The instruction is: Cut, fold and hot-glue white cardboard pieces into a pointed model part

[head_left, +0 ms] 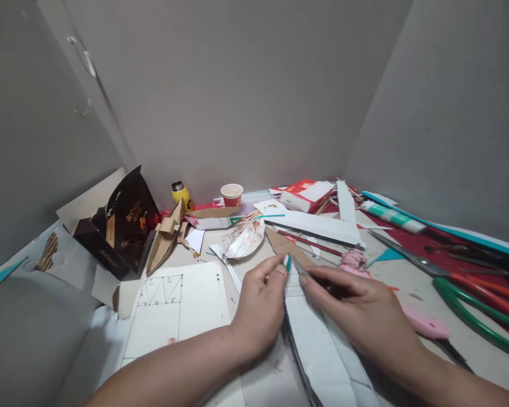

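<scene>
A long folded piece of white card (316,339) lies in front of me, its narrow end pointing away. My left hand (263,299) is closed at that end, thumb and finger pinching the tip, where a small blue-and-white bit (287,262) shows. On the other side my right hand (356,302) pinches the card's right edge near the same tip. Both hands almost meet there, and their fingers hide part of the fold. To the left lies a white sheet (199,328) with drawn lines and triangles.
Green-handled scissors (470,316) and a pink-handled tool (426,323) lie at right. A dark box (127,226), a brown cardboard boat shape (163,240), a yellow bottle (181,196) and a paper cup (232,195) stand behind. Card scraps and a silvery leaf shape (244,240) clutter the middle.
</scene>
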Available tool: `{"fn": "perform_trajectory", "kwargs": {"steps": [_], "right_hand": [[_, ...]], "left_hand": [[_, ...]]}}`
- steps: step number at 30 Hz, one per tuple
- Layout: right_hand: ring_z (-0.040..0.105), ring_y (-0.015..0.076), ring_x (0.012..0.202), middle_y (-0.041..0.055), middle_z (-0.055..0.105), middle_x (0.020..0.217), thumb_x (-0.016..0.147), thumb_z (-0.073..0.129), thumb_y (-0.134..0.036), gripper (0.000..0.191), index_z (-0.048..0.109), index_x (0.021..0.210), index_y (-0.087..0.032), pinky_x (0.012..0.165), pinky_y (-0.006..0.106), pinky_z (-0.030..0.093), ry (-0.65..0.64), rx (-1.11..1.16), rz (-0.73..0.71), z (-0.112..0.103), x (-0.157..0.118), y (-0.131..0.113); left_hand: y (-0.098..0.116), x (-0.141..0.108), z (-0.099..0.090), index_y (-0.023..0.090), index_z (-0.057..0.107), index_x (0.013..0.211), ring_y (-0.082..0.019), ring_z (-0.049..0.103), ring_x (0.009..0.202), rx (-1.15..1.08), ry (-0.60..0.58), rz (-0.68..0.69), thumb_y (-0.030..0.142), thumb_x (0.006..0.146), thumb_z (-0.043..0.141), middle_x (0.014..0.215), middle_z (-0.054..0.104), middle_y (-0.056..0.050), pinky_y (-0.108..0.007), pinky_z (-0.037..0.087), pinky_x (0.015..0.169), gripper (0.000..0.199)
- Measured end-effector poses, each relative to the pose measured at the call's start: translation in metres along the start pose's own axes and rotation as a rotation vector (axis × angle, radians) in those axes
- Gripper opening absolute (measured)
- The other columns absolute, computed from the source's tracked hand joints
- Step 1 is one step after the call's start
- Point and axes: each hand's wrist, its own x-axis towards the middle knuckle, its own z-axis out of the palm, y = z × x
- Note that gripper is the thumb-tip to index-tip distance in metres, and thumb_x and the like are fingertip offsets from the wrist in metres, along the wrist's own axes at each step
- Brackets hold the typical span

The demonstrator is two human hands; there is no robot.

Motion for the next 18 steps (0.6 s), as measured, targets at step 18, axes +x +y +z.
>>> {"fn": "perform_trajectory", "kwargs": {"steps": [18], "right_hand": [[0.071,0.0216,0.080,0.0089,0.076,0.087,0.083,0.059,-0.019,0.019,0.076,0.091,-0.017,0.075,0.035,0.057,-0.053,0.144,0.048,-0.002,0.005,-0.015]], "left_hand": [[0.003,-0.002,-0.002,0.022,0.065,0.124,-0.022,0.053,0.125,0.135,0.100,0.087,0.037,0.089,0.058,0.126,0.067,-0.005,-0.035,0.037,0.108,0.038]]}}
